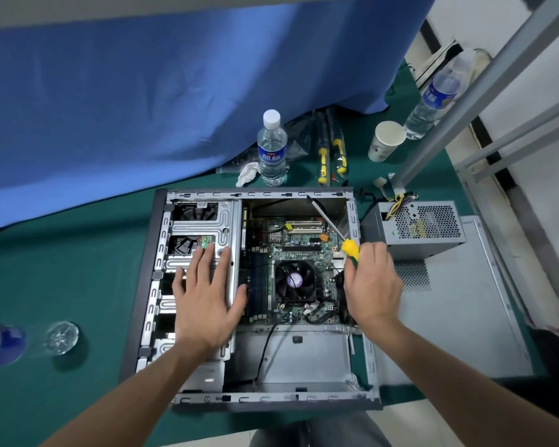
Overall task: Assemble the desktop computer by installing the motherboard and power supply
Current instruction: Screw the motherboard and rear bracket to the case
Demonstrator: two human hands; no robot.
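Motherboard (pixel 291 272) sits inside the open case (pixel 252 295), which lies on its side on the green table (pixel 62 285); CPU fan near board centre. Right hand (pixel 370 279) grips a yellow-handled screwdriver (pixel 333 229), shaft angled up-left with the tip at the case's far edge. Left hand (pixel 207 295) lies flat, fingers spread, on the metal drive cage (pixel 204 227). Power supply (pixel 417 227) is outside the case, just right of it, resting on the detached side panel (pixel 459 317). Water bottle (pixel 271 150) and paper cup (pixel 386 140) stand behind the case.
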